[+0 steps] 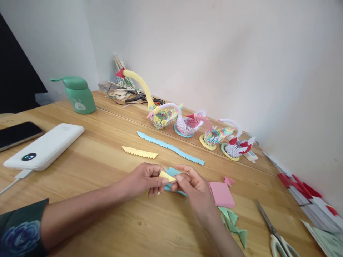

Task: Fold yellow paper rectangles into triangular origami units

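Note:
My left hand (152, 180) pinches a small folded yellow paper piece (167, 176) between thumb and fingers. At the piece's right corner, the thumb and index finger of my right hand (191, 184) close on it too. Blue paper (173, 171) lies on the table behind and beneath the hands, partly hidden by them. Farther back are a short yellow strip of interlocked folds (139, 152) and a longer blue strip (171, 147).
Paper swans (187, 125) stand along the back. A pink paper stack (222, 194), green folded pieces (232, 219) and scissors (274, 230) lie right. A white power bank (45, 147), phone (18, 135) and green bottle (80, 96) are left.

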`<action>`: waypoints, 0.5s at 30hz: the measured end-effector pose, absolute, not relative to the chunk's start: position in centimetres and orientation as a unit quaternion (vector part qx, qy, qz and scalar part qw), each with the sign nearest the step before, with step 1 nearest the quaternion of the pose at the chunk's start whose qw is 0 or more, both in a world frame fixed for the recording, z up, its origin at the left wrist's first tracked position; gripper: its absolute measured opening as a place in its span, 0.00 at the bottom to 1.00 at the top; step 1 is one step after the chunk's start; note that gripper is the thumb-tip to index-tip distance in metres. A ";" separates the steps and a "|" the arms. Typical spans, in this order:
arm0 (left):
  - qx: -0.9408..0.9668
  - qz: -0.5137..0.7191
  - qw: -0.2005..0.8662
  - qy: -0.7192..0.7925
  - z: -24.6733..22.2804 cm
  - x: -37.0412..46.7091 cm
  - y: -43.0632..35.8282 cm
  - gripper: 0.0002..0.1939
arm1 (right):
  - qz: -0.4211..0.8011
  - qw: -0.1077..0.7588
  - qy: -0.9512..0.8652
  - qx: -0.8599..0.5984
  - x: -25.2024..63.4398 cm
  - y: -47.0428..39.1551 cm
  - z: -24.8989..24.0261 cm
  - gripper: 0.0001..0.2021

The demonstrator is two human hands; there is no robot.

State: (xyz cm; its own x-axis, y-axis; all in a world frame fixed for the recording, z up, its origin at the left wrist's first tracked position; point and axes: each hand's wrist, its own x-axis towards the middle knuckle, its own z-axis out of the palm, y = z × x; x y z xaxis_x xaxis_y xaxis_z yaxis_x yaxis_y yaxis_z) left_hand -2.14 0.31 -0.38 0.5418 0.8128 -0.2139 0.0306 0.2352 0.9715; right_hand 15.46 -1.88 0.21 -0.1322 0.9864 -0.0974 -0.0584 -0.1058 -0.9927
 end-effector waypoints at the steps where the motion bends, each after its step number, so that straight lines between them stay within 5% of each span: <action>1: 0.544 0.289 0.688 0.384 -0.4 -2.2 0.3 0.15 | 0.580 0.464 -0.475 -0.472 15.7 -1.8 0.2 0.15; 15: 0.550 0.293 0.673 0.398 -1.0 -1.9 0.2 0.16 | 0.390 0.405 -0.605 -0.564 15.1 -2.4 0.2 0.11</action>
State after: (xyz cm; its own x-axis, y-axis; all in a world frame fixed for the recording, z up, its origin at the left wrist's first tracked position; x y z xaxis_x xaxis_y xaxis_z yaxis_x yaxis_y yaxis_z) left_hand -1.90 0.25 -0.99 0.5104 0.8330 -0.2135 0.0435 0.2230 0.9739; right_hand 15.08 -2.45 0.19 -0.0362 0.9981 0.0491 0.3663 0.0590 -0.9286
